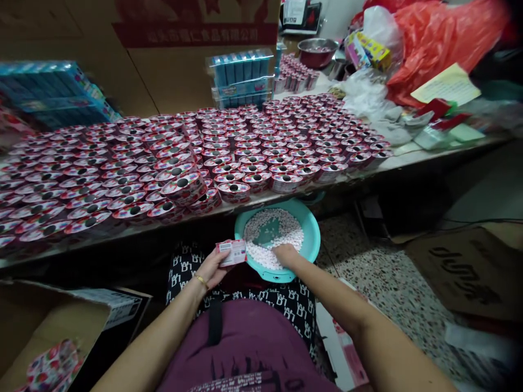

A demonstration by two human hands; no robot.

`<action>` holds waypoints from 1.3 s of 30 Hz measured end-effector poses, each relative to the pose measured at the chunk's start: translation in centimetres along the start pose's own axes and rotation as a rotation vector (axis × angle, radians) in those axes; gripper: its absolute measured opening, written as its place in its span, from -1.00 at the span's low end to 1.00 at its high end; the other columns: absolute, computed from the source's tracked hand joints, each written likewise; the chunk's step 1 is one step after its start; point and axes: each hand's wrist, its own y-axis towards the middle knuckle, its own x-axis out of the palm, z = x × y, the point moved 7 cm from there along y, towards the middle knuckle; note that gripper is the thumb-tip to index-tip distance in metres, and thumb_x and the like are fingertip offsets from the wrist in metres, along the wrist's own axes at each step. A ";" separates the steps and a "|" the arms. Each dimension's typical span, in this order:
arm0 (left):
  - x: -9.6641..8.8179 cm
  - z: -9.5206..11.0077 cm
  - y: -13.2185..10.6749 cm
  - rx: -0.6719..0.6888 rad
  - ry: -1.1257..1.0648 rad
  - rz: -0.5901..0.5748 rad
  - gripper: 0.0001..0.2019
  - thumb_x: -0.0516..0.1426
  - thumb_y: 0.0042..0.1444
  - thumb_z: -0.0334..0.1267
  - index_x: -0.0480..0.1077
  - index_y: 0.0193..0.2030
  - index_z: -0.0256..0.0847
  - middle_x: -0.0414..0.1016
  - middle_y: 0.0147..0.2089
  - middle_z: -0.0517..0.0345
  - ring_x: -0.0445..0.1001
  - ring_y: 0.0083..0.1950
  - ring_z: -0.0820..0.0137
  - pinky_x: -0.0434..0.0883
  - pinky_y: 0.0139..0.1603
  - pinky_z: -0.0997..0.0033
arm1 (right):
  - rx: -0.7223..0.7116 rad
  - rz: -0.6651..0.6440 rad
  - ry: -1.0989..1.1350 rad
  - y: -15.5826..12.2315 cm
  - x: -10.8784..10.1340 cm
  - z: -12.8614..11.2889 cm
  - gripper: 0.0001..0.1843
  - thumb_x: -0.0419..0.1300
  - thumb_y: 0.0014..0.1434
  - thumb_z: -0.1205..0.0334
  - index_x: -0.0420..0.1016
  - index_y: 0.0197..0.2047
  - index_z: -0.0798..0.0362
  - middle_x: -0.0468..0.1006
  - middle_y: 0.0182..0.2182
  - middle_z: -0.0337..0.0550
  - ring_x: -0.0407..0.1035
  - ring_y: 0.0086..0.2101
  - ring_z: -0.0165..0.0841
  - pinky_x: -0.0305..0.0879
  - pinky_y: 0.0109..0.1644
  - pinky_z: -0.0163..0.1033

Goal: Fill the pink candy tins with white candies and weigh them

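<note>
My left hand (211, 268) is closed around a small pink and white printed box (232, 252), held over my lap at the left rim of a turquoise basin (312, 239). Many small white pellets (261, 256) lie in the basin, with a bare patch of its floor showing near the middle. Inside the basin, my right hand (286, 255) reaches down among the pellets. Its fingertips are buried, so what they hold, if anything, is hidden.
Rows of round pink printed tins (232, 190), some stacked, cover the table above the basin. Blue packs (241, 76) stand behind them. At the right are red plastic bags (441, 43) and a metal bowl (317, 51). An open carton (53, 326) sits lower left.
</note>
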 end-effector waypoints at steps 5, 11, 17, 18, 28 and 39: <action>0.6 -0.3 1.2 0.062 0.017 -0.015 -0.53 0.23 -0.10 -0.35 0.27 0.01 -0.16 0.43 -0.01 0.03 0.44 -0.05 0.30 0.39 -0.03 0.27 | -0.050 -0.053 0.190 0.5 0.4 1.2 -0.60 0.02 -0.03 0.44 0.48 -0.13 -0.01 0.51 -0.16 -0.14 0.36 -0.16 -0.29 0.22 -0.17 -0.32; -0.3 3.2 1.2 0.371 0.362 0.073 -0.44 0.28 -0.22 -0.25 0.29 -0.01 -0.23 0.45 -0.05 0.02 0.40 -0.02 0.27 0.28 0.08 0.18 | -0.060 0.035 0.361 -1.3 -2.1 4.1 -0.59 -0.05 0.01 0.44 0.48 -0.14 0.04 0.52 -0.19 -0.19 0.35 -0.17 -0.36 0.18 -0.14 -0.39; 3.2 5.2 2.3 0.632 0.839 0.011 -0.62 0.20 -0.16 -0.29 0.35 -0.12 -0.26 0.46 -0.14 0.07 0.41 -0.12 0.32 0.31 0.03 0.25 | -0.131 0.142 0.542 -4.1 -8.6 5.8 -0.63 -0.05 -0.01 0.41 0.51 -0.21 0.08 0.53 -0.33 -0.21 0.35 -0.28 -0.38 0.18 -0.23 -0.38; 3.8 5.2 2.5 0.664 0.888 0.009 -0.64 0.17 -0.14 -0.31 0.35 -0.13 -0.25 0.46 -0.15 0.08 0.41 -0.13 0.32 0.31 0.01 0.27 | -0.148 0.152 0.568 -4.4 -9.7 5.7 -0.63 -0.04 -0.01 0.40 0.51 -0.21 0.09 0.53 -0.35 -0.21 0.35 -0.30 -0.39 0.17 -0.25 -0.39; 8.8 3.1 5.2 0.872 1.254 -0.055 -0.59 0.00 -0.18 -0.53 0.34 -0.13 -0.22 0.40 -0.11 0.06 0.35 -0.05 0.30 0.28 0.02 0.26 | -0.039 0.031 0.197 -4.9 -15.2 4.1 -0.70 0.01 -0.08 0.36 0.56 -0.37 0.02 0.54 -0.44 -0.19 0.35 -0.39 -0.41 0.06 -0.42 -0.40; 8.6 2.4 6.0 0.898 1.330 -0.035 -0.51 -0.05 -0.23 -0.58 0.29 -0.10 -0.22 0.35 -0.11 0.06 0.32 -0.05 0.30 0.25 0.04 0.26 | 0.096 0.092 0.000 -6.6 -17.3 3.4 -0.70 0.00 0.04 0.23 0.51 -0.27 0.09 0.51 -0.28 0.06 0.39 -0.25 -0.20 0.23 -0.26 -0.25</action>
